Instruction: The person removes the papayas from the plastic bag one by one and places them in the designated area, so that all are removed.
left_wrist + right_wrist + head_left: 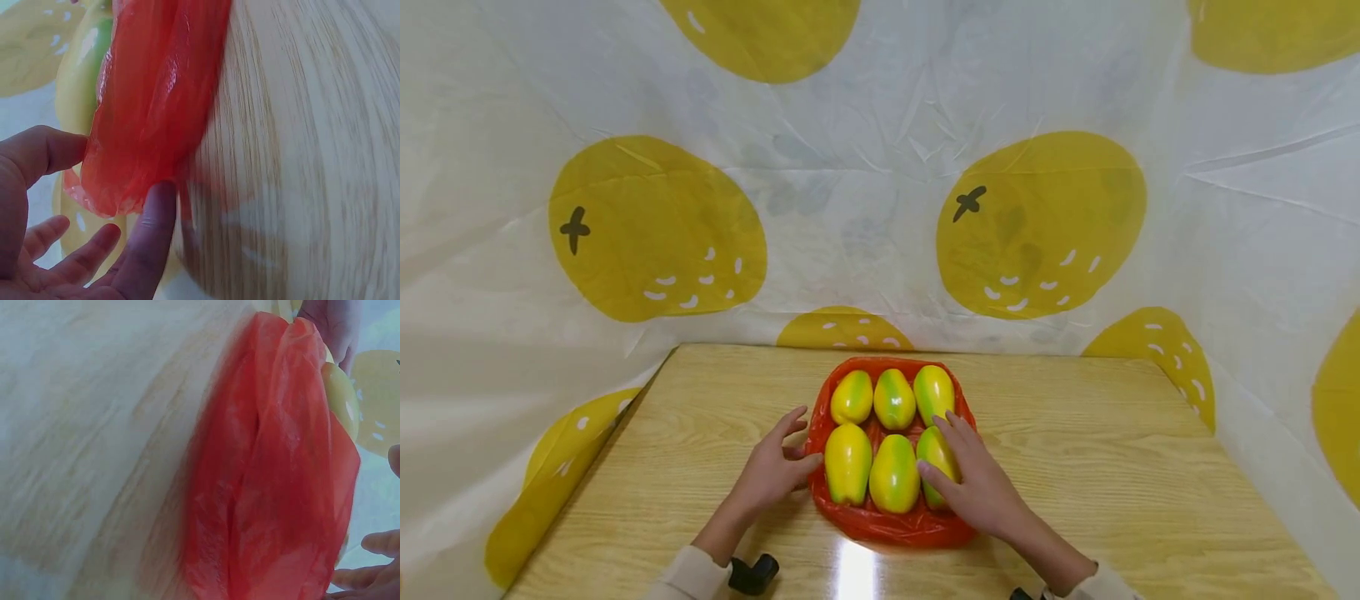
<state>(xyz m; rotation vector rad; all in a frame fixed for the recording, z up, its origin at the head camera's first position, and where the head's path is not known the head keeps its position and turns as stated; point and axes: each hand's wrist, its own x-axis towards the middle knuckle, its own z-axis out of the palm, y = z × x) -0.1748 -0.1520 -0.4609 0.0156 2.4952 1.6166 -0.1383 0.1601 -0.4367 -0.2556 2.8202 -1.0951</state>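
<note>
Several glossy yellow-green papayas lie in two rows inside a red plastic bag, which is spread like a shallow tray on the table. At the bag's left side is my left hand, fingers apart. In the left wrist view its thumb meets the rim of the bag, and the index fingertip touches the outside lower down. My right hand reaches over the right side with spread fingers, partly covering the front right papaya. Whether it touches that papaya is hard to tell. In the right wrist view only some fingertips show.
The wooden table extends to both sides of the bag. Behind it hangs a white cloth with large yellow fruit prints, which also runs along the left and right sides. Black straps sit at the wrists.
</note>
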